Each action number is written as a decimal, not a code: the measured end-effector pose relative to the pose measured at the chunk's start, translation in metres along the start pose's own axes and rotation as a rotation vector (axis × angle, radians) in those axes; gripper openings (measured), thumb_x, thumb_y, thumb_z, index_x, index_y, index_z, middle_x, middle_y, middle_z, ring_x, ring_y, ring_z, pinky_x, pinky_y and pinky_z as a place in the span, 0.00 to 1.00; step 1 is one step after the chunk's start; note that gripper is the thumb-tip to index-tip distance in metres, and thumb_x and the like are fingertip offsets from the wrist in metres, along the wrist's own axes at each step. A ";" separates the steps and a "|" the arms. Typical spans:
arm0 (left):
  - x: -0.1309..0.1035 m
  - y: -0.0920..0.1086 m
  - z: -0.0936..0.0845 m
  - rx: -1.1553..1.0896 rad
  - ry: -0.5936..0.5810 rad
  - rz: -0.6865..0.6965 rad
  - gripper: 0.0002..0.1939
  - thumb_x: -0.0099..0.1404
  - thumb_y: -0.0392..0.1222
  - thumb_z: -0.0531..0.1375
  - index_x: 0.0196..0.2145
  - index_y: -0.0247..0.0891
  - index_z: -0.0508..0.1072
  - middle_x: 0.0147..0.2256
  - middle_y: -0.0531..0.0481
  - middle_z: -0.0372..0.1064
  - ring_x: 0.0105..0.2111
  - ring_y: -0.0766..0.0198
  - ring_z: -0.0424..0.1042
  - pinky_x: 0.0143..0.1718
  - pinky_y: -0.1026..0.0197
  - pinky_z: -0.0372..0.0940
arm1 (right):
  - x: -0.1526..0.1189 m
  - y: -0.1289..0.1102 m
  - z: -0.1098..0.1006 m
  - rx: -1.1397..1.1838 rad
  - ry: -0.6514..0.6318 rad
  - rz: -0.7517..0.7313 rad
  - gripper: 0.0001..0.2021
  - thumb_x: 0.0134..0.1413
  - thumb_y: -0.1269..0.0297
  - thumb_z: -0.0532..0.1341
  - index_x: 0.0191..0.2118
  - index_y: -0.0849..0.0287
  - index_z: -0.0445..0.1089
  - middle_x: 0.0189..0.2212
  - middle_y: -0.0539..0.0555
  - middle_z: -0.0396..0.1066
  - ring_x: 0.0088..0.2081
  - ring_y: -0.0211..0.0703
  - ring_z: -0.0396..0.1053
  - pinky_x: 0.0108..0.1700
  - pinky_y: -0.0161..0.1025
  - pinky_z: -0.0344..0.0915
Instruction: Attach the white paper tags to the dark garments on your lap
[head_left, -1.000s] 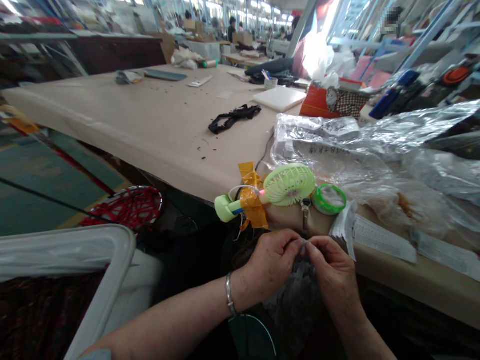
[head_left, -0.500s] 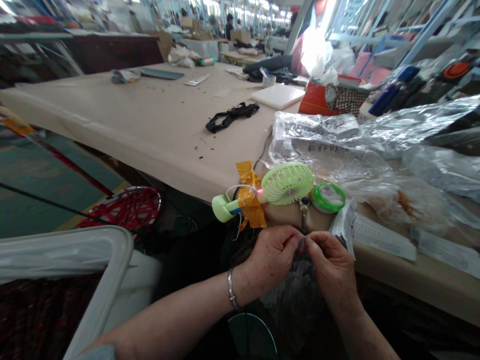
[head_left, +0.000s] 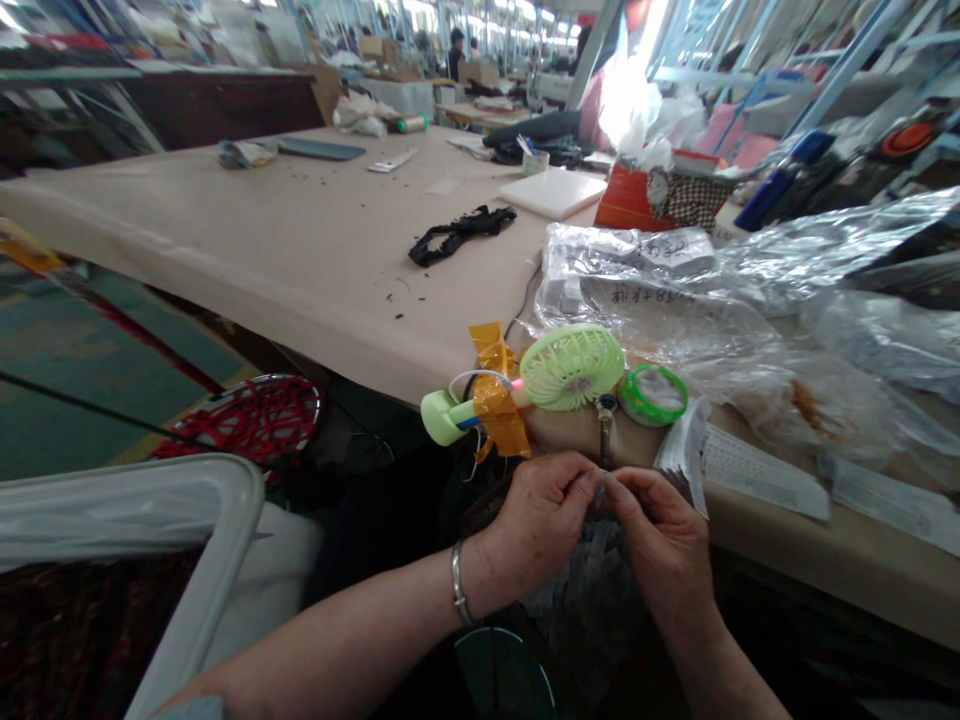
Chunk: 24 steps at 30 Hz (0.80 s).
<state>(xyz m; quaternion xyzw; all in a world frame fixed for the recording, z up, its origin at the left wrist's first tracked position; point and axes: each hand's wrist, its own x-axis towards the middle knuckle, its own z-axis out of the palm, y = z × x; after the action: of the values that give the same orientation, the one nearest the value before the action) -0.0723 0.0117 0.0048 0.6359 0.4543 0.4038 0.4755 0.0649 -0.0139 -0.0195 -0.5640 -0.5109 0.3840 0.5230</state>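
My left hand [head_left: 536, 520] and my right hand [head_left: 660, 535] meet at the table's near edge, fingertips pinched together. Between them is a small greyish piece, too small and hidden to name. Dark grey, thin crumpled material [head_left: 589, 590] hangs below the fingers; whether it joins the pinched piece I cannot tell. Just beyond the hands a small metal post with a black knob [head_left: 606, 405] stands at the edge. A light green handheld fan [head_left: 574, 365] lies there, fixed with orange tape [head_left: 501, 400]. Beside it sits a round green-rimmed tub [head_left: 654, 393] with white contents.
Clear plastic bags [head_left: 637, 285] and printed paper strips [head_left: 765, 470] cover the table's right side. A black strip of cloth [head_left: 459, 236] lies mid-table, near a white board [head_left: 553, 192]. At lower left stand a white bin [head_left: 236, 510] and a basket of red material [head_left: 255, 415].
The view has shifted very slightly. Both hands stay pinched together in nearly the same place, with only small finger movement.
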 end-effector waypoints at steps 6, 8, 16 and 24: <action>-0.012 -0.019 -0.002 0.108 -0.019 -0.061 0.12 0.66 0.41 0.54 0.32 0.38 0.76 0.29 0.51 0.74 0.30 0.65 0.70 0.34 0.66 0.62 | -0.032 -0.003 -0.030 -0.254 -0.070 -0.138 0.03 0.56 0.63 0.60 0.35 0.55 0.71 0.23 0.48 0.72 0.25 0.38 0.70 0.28 0.33 0.67; -0.014 -0.030 -0.001 0.123 -0.023 -0.069 0.11 0.64 0.41 0.56 0.40 0.39 0.76 0.38 0.48 0.76 0.38 0.61 0.72 0.43 0.62 0.63 | -0.033 -0.008 -0.049 -0.447 -0.028 -0.328 0.01 0.56 0.67 0.60 0.34 0.54 0.70 0.25 0.48 0.71 0.26 0.37 0.70 0.31 0.33 0.67; -0.028 -0.034 0.009 0.142 -0.122 -0.157 0.11 0.64 0.41 0.56 0.36 0.37 0.77 0.34 0.47 0.76 0.36 0.61 0.72 0.40 0.62 0.63 | 0.004 0.000 -0.088 -1.060 0.176 -0.756 0.08 0.55 0.67 0.62 0.41 0.57 0.70 0.36 0.57 0.71 0.42 0.51 0.67 0.47 0.49 0.64; -0.020 -0.008 0.045 -0.618 -0.242 -0.502 0.12 0.60 0.47 0.60 0.34 0.34 0.74 0.30 0.50 0.72 0.30 0.65 0.70 0.34 0.62 0.63 | -0.024 -0.005 -0.078 -0.942 0.128 -0.777 0.04 0.55 0.72 0.62 0.34 0.56 0.70 0.31 0.52 0.71 0.40 0.45 0.68 0.46 0.46 0.62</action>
<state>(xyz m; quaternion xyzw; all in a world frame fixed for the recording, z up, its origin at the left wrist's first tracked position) -0.0368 -0.0168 -0.0143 0.3758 0.3936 0.3152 0.7775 0.1351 -0.0532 -0.0049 -0.5289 -0.7614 -0.1364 0.3491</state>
